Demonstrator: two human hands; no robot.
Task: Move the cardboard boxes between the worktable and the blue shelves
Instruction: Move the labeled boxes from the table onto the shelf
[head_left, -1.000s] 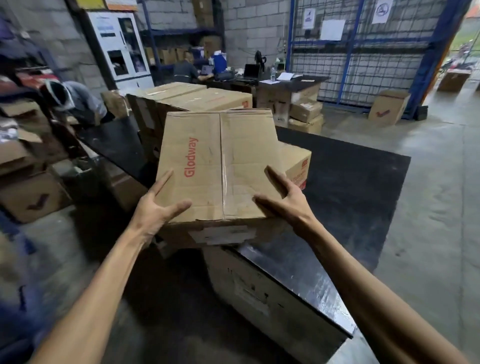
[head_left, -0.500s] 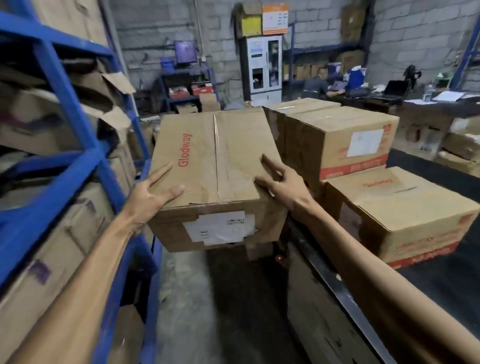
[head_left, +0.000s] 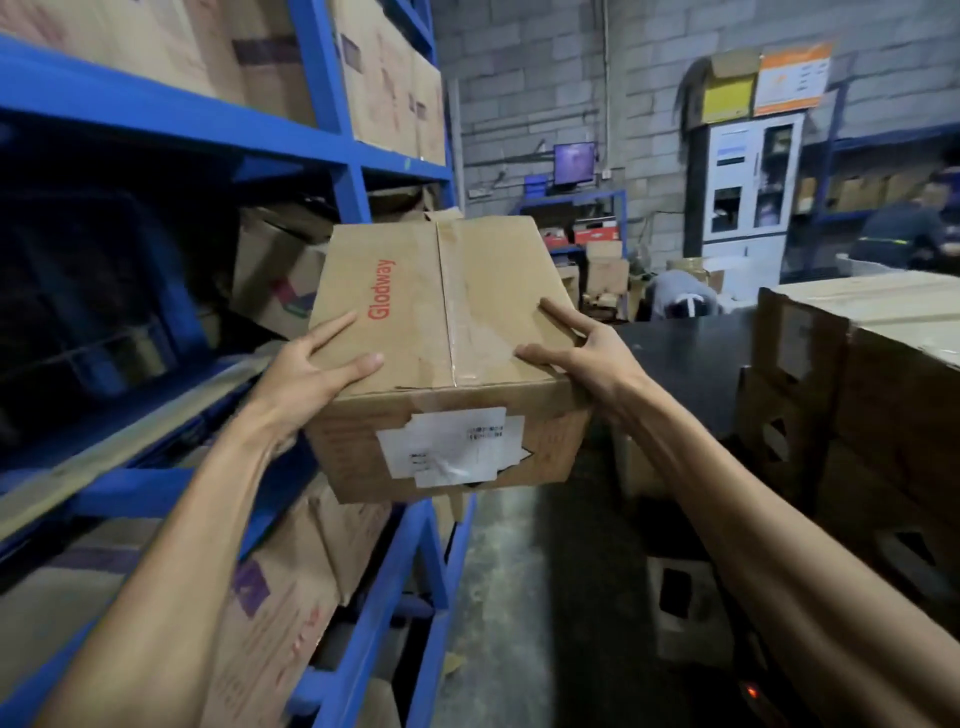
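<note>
I hold a taped cardboard box (head_left: 467, 322) marked "Glodway" in the air at chest height, with a torn white label on its near face. My left hand (head_left: 306, 374) grips its left edge, thumb on top. My right hand (head_left: 587, 353) clamps the right edge. The box hangs beside the blue shelves (head_left: 358, 166), level with a dark middle bay that looks mostly unfilled. The black worktable (head_left: 685, 364) lies to the right, carrying stacked cardboard boxes (head_left: 872, 364).
Shelf levels above and below are packed with cartons (head_left: 384, 78). A narrow concrete aisle (head_left: 498, 597) runs between shelves and table. Two people (head_left: 904, 234) work at the back, near a white cabinet (head_left: 748, 182) and a monitor (head_left: 574, 163).
I have turned left from the worktable toward the shelves, carrying the box off the table. It now hangs next to the middle shelf bay.
</note>
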